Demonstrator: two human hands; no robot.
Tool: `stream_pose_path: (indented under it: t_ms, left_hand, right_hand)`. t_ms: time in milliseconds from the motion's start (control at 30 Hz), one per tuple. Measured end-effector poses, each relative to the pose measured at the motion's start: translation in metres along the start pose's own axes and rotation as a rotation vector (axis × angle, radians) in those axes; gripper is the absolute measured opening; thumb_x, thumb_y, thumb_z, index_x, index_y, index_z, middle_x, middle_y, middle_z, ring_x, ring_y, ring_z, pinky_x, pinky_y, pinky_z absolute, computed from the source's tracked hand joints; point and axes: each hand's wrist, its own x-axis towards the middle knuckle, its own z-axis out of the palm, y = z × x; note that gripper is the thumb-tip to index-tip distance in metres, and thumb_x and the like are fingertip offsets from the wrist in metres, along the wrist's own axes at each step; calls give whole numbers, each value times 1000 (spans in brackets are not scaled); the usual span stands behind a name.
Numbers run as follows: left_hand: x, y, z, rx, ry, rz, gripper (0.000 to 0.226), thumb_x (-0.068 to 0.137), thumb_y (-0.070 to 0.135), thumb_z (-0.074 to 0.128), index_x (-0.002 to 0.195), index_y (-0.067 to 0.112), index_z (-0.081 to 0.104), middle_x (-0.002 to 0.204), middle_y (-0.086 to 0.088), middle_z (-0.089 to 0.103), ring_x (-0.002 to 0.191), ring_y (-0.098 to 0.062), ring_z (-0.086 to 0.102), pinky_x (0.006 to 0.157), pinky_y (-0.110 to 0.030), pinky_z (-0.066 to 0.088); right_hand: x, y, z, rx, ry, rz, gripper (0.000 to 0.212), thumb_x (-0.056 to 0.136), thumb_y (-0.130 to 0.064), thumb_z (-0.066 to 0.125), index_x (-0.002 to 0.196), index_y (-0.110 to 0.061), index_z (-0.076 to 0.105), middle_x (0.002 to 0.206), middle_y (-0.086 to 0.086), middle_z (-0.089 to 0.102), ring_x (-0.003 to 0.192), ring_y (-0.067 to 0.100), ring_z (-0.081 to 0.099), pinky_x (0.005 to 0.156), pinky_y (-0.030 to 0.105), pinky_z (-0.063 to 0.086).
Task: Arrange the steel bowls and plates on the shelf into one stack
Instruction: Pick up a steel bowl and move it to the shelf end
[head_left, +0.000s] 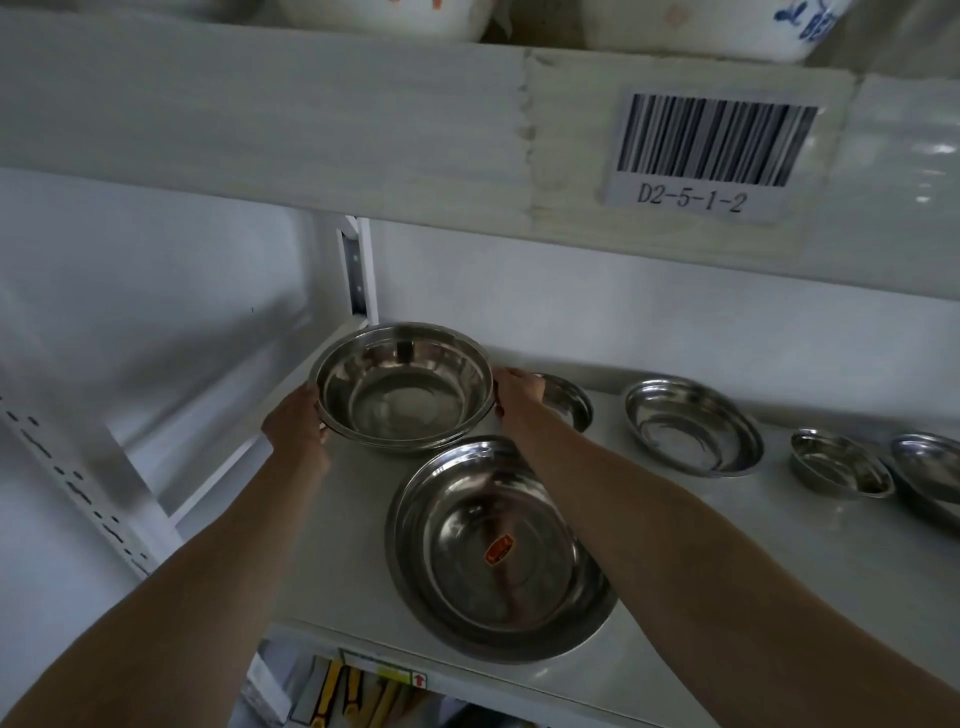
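On the white shelf, the widest piece, a shallow steel plate with a red sticker in its well, is lying nearest the front edge. It appears to be sitting on a second rim of the same kind, though that is hard to tell. Just behind it, the large steel bowl is being held at its rim from both sides: the left hand is curling round the left edge and the right hand is pressing against the right edge, fingers wrapped onto the rim rather than spread. Whether the bowl is resting on the shelf or just lifted off it cannot be told. Further right, a medium dish is sitting alone, a small bowl is half hidden behind the right wrist, another small bowl is standing beyond the medium dish, and one more dish is being cut off by the frame edge.

The step in hand looks like moving the large bowl to start the stack. Next, it probably needs bringing forward and lowering level, centred over the plate, so the rims are nesting without sliding; the smaller pieces would then be going in by size.
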Motion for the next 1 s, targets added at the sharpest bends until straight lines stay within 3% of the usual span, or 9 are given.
stream_pose_path:
  t_ms: [133,267,467,567,633,733,867,933,1000]
  left_hand:
    - [14,-3,0,-45,36,-19,20,79,18,71,66,18,56,73,0,60,66,-13,55,67,-27,46]
    - [26,-6,5,-41,14,-6,21,78,18,71,66,18,53,70,-1,56,59,-12,48,55,-24,36]
    - [42,-16,7,38,-6,32,17,78,20,67,67,22,54,71,0,56,66,-16,49,54,-24,36]
    - [54,-26,5,58,-17,13,6,87,27,60,86,21,59,83,5,57,79,-14,53,67,-27,43]
    - [58,-33,7,71,40,58,15,86,23,63,96,11,64,85,2,60,87,-17,54,76,-30,43]
    - [57,-39,9,128,92,112,26,87,23,64,98,0,67,90,-6,64,87,-18,54,76,-31,40]
    - [63,-46,9,176,109,120,26,89,30,59,96,7,70,95,-4,69,92,-20,58,84,-33,44]
    - [67,-49,9,153,97,107,22,89,33,60,90,14,70,83,4,66,90,-18,58,81,-32,43]
    - [69,-52,9,109,82,83,22,87,33,63,99,16,72,86,4,68,90,-17,58,81,-32,45]
  right_hand:
    - [13,2,7,-8,8,1,18,88,-8,62,72,-12,66,58,1,53,48,13,43,43,25,36]
    - [26,8,11,4,14,-13,24,86,-9,65,63,-13,63,55,2,50,47,13,39,43,22,31]
    - [44,20,15,-26,39,-37,30,81,0,62,55,-14,54,55,3,41,51,13,32,43,23,25]
    - [49,25,15,-69,42,-54,37,79,3,59,48,-15,49,50,0,39,47,12,31,38,18,23]
    - [52,27,16,-118,49,-84,36,79,3,58,50,-15,48,51,0,39,49,12,32,35,15,22]
    - [54,29,16,-222,65,-140,35,81,2,54,51,-16,48,52,0,38,50,11,32,31,14,21]
    - [57,31,15,-439,35,-222,35,86,-4,53,53,-14,52,51,-2,39,54,11,36,40,21,28]
    - [56,31,16,-560,22,-242,33,87,-6,51,55,-12,54,50,0,40,56,14,39,46,24,27]
    - [57,30,16,-641,22,-251,34,86,-6,50,53,-12,51,51,2,43,55,16,41,46,23,27]
